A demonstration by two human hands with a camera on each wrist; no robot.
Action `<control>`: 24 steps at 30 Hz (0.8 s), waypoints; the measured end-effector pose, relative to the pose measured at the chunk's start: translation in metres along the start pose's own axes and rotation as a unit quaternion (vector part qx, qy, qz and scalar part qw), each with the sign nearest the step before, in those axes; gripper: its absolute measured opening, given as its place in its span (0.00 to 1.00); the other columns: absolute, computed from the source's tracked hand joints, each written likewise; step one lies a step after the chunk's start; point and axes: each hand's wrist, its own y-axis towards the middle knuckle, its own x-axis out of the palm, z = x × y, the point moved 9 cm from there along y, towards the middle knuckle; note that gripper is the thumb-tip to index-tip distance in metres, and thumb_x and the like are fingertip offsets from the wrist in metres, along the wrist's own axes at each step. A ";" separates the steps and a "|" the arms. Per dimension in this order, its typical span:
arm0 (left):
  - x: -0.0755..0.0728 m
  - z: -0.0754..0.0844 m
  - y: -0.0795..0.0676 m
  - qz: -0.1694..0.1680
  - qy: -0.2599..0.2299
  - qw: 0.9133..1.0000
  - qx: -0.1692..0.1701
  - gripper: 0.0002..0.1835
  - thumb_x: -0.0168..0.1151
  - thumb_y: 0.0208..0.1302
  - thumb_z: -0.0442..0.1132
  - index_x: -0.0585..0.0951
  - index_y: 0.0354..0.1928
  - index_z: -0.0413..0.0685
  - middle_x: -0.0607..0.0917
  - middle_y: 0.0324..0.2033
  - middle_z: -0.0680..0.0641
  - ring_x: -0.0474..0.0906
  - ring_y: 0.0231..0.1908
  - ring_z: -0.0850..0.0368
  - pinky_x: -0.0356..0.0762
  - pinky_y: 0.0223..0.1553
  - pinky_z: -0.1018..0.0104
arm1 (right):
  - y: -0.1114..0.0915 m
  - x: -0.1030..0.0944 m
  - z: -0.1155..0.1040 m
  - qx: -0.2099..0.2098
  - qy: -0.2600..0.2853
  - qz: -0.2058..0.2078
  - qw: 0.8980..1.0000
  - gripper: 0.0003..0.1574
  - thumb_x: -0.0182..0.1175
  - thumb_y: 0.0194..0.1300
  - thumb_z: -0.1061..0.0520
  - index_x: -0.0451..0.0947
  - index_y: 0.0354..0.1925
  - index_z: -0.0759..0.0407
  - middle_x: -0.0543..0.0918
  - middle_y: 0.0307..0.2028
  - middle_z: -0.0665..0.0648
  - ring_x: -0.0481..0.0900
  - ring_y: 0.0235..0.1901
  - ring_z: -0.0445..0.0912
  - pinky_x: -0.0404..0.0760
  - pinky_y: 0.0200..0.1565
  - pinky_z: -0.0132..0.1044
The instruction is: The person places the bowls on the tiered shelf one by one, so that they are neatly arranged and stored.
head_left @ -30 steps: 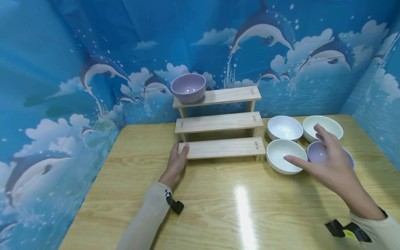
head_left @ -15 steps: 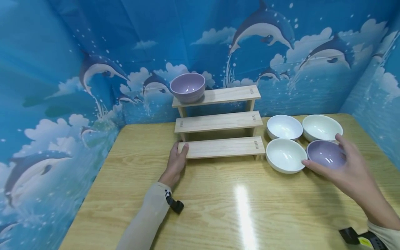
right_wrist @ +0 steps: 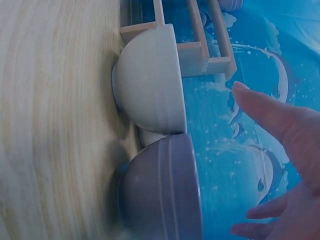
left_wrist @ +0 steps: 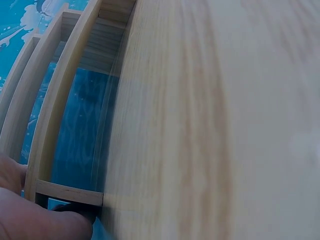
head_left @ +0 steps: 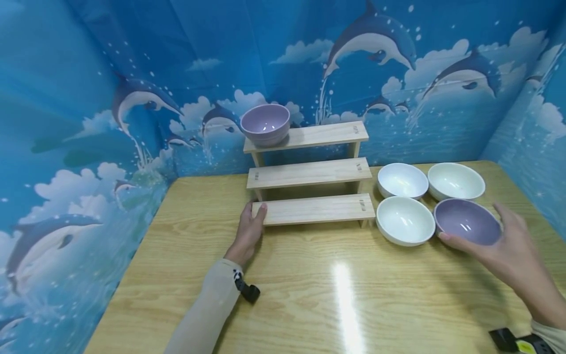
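Right hand [head_left: 515,248], compared with half a second ago: moved a little to the right and toward the person, so more of the near purple bowl [head_left: 466,222] shows; the left hand [head_left: 248,228] and all the bowls are where they were.
Head view, right-hand grip: wide, thumb and fingers spread over the right side of the near purple bowl, which stands upright on the wood-grain table [head_left: 292,285].
Head view, left-hand grip: holding the left end of the lowest step of a three-step wooden stand [head_left: 309,173], thumb on top.
Head view, bowls: on the table right of the stand, four in a cluster; front white bowl [head_left: 405,222] beside the near purple bowl, rear white bowl [head_left: 402,181] and cream bowl [head_left: 456,181] behind. The upper purple bowl [head_left: 265,125] sits upright on the left end of the top step.
Head view, backdrop [head_left: 265,49]: blue sea with leaping dolphins.
Left wrist view: the hand at lower left, against the end of the stand; table grain fills the right.
Right wrist view: sideways picture; thumb and fingers well apart, above the near purple bowl's rim, with a visible gap between hand and bowl.
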 end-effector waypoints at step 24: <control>0.000 -0.001 0.001 0.002 -0.007 1.000 -0.001 0.36 0.47 0.79 0.57 0.52 0.81 0.53 0.58 0.77 0.45 0.52 0.76 0.47 0.50 0.76 0.47 | 0.014 0.013 0.040 0.042 0.011 -0.046 0.998 0.83 0.76 0.55 0.39 0.27 0.76 0.74 0.37 0.71 0.88 0.45 0.68 0.83 0.54 0.59 0.81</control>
